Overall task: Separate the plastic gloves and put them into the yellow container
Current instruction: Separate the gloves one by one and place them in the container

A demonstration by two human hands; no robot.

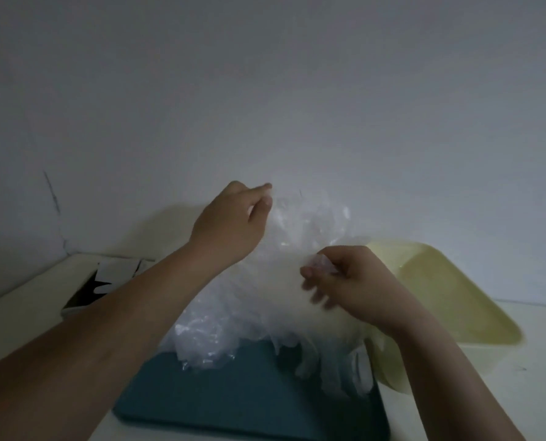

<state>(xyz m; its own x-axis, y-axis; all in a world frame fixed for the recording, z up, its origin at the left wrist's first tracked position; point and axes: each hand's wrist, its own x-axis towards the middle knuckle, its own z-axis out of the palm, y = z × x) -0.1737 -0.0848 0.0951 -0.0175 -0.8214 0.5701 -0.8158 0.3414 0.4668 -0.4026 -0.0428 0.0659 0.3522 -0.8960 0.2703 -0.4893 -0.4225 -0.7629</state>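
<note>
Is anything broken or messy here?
The white box at the left has a jagged, torn-looking opening. The gloves are one crumpled clump, pinched by the left hand and the right hand above the tray. Nothing looks spilled.

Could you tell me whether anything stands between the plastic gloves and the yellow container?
Nothing visible does. The left hand and right hand pinch the plastic gloves above the teal tray; the yellow container sits open just to their right, only the right forearm crossing its near corner.
</note>
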